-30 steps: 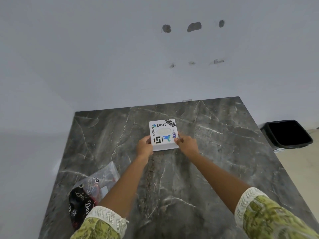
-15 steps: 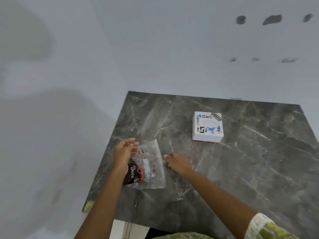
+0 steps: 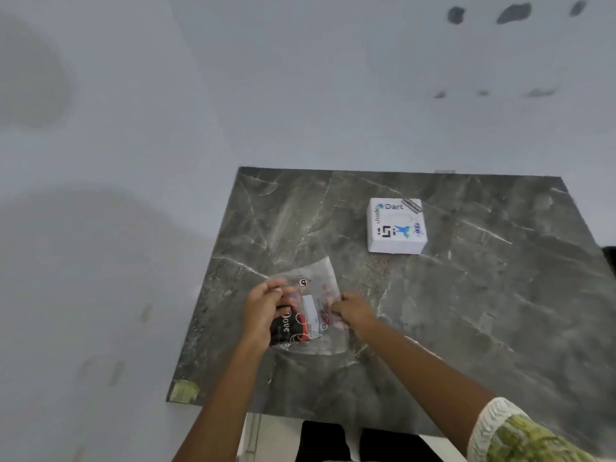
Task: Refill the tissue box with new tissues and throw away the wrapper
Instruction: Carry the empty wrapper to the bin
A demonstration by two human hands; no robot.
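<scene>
Both hands have left the tissue box (image 3: 396,226), which sits closed farther back on the marble table (image 3: 483,311). The left hand (image 3: 263,311) and right hand (image 3: 353,311) now pinch the empty wrapper (image 3: 313,311) near the front-left edge; disposal evidently comes next.

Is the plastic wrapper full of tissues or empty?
Empty, as it seems: the wrapper lies flat on the table and the marble shows through its clear parts. Both hands, left and right, grip it.
</scene>
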